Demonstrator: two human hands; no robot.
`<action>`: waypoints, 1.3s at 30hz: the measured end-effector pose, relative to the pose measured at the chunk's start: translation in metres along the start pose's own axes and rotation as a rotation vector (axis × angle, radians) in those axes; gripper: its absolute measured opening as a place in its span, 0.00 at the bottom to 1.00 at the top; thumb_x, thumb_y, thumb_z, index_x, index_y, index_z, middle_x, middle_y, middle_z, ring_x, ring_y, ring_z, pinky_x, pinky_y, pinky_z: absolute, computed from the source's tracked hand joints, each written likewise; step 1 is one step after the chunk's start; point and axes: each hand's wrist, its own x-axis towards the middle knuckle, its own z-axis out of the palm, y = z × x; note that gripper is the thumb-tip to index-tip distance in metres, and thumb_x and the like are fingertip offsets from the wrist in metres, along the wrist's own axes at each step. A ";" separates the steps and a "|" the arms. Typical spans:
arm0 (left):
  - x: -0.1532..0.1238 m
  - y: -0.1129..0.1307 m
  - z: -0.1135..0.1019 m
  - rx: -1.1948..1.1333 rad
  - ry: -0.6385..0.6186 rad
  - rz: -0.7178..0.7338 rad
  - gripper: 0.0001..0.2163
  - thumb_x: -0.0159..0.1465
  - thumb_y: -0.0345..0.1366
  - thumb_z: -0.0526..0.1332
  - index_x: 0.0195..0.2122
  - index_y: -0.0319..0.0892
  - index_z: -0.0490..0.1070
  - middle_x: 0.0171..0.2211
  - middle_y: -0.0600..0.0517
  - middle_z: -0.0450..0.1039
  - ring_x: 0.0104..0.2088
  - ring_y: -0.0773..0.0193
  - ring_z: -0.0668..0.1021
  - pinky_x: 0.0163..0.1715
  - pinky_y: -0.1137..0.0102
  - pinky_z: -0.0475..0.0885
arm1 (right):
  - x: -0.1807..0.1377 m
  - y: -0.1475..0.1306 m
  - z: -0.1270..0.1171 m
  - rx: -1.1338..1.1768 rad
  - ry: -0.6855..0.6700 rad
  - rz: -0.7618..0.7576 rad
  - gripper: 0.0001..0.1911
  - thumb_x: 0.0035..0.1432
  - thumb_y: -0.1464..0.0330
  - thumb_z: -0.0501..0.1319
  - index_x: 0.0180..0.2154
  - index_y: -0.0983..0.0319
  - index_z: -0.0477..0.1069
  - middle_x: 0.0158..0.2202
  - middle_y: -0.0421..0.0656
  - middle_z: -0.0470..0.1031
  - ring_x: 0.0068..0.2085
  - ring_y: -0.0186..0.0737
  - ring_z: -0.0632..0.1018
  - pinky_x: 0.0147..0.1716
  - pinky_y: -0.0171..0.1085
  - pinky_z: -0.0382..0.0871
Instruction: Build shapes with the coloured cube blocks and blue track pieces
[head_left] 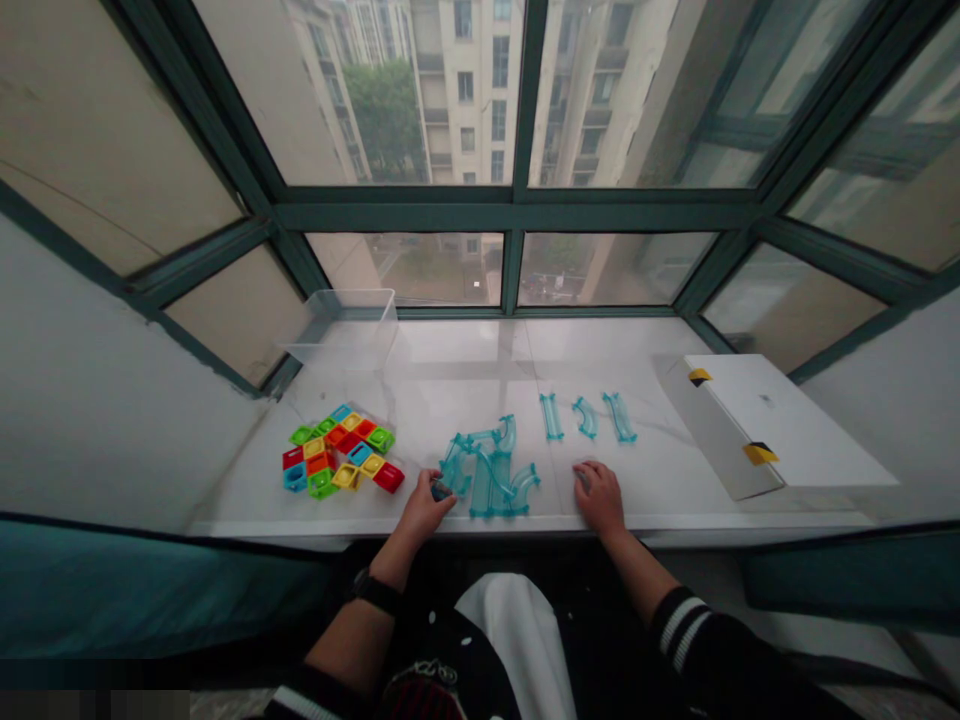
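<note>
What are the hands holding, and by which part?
The left hand grips a small dark piece; which part of it is too small to tell. The right hand seems to hold nothing.

No words, brand or numbers can be read anywhere in view. The white box (772,420) at the right of the worktop has a small dark mark on its top, too small to read. A patch on the chest of the person's dark top (420,692) shows white script, too blurred to make out. The clear teal track pieces (484,470) show no readable marking.
</note>
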 end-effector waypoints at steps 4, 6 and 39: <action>-0.003 0.002 -0.002 0.100 -0.022 0.064 0.30 0.58 0.36 0.67 0.62 0.42 0.63 0.37 0.54 0.75 0.36 0.61 0.80 0.43 0.66 0.75 | 0.000 0.000 0.000 0.000 -0.004 0.006 0.16 0.62 0.70 0.58 0.49 0.59 0.78 0.49 0.50 0.76 0.51 0.52 0.74 0.55 0.50 0.68; -0.004 0.004 -0.004 0.169 -0.016 0.083 0.30 0.58 0.35 0.66 0.63 0.43 0.64 0.38 0.53 0.76 0.38 0.61 0.80 0.44 0.66 0.75 | 0.000 0.000 0.000 0.004 0.001 0.010 0.16 0.62 0.70 0.58 0.49 0.58 0.78 0.49 0.50 0.76 0.51 0.52 0.74 0.55 0.50 0.68; -0.011 0.008 -0.018 0.607 -0.029 0.340 0.31 0.65 0.26 0.58 0.69 0.49 0.66 0.45 0.46 0.73 0.48 0.54 0.76 0.52 0.63 0.72 | 0.000 0.001 -0.001 -0.005 -0.001 -0.004 0.16 0.61 0.70 0.59 0.49 0.59 0.78 0.49 0.50 0.76 0.52 0.52 0.75 0.55 0.51 0.69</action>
